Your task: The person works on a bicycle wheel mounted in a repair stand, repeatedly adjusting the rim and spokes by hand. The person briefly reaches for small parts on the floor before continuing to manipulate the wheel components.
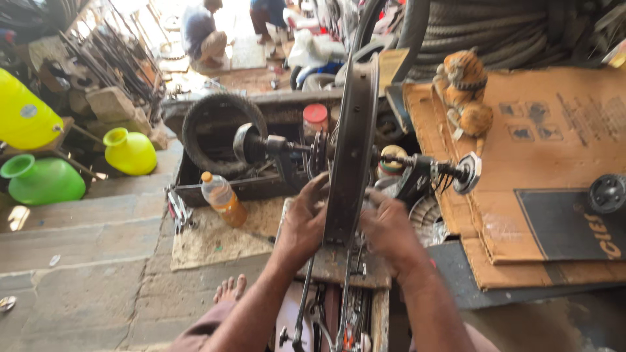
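A dark wheel rim [352, 143] with thin spokes stands upright, edge-on to me, mounted on a truing stand [287, 156] whose axle runs left to right. My left hand [301, 225] rests on the left side of the rim's lower part, fingers against the rim and spokes. On the right side of the rim is my right hand [390, 228], slightly blurred, fingers touching its lower edge. Neither hand shows a tool. My bare foot [229, 289] shows on the ground below.
A plastic bottle of orange liquid [223, 199] stands on a mat at left. A tyre [218, 124] sits in a black tray. Yellow [129, 151] and green [42, 179] vessels are at far left. Flat cardboard [541, 163] with an orange toy tiger [464, 91] lies right. People crouch beyond.
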Demonstrator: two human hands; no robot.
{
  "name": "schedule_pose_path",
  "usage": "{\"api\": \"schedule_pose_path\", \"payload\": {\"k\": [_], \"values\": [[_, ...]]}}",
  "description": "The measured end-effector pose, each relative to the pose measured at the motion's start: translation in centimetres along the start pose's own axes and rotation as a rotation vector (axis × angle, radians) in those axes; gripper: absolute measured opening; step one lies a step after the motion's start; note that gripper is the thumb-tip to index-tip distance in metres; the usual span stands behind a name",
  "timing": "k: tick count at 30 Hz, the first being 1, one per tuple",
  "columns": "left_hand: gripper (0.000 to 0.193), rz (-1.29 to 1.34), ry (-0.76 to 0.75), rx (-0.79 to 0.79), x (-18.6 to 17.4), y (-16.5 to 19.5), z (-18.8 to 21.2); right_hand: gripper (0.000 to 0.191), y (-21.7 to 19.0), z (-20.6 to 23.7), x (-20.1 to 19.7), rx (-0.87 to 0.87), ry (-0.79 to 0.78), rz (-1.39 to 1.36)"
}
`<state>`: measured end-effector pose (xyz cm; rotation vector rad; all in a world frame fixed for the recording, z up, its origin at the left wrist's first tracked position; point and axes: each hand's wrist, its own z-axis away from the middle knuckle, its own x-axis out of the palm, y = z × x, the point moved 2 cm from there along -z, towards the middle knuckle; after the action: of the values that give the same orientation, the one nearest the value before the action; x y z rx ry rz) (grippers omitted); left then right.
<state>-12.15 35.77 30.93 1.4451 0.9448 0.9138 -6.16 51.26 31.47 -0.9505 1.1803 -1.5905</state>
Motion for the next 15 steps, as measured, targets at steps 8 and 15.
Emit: {"api": "schedule_pose_path", "payload": {"k": [8,15], "values": [[0.059,-0.003,-0.013,-0.102,0.21,0.50,0.28,0.039,-0.76,0.07,0.07,-0.045,-0.062,0.073],[0.049,-0.049,-0.076,0.055,0.01,0.46,-0.30,0.040,-1.08,0.30,0.56,-0.098,-0.155,-0.049]]}}
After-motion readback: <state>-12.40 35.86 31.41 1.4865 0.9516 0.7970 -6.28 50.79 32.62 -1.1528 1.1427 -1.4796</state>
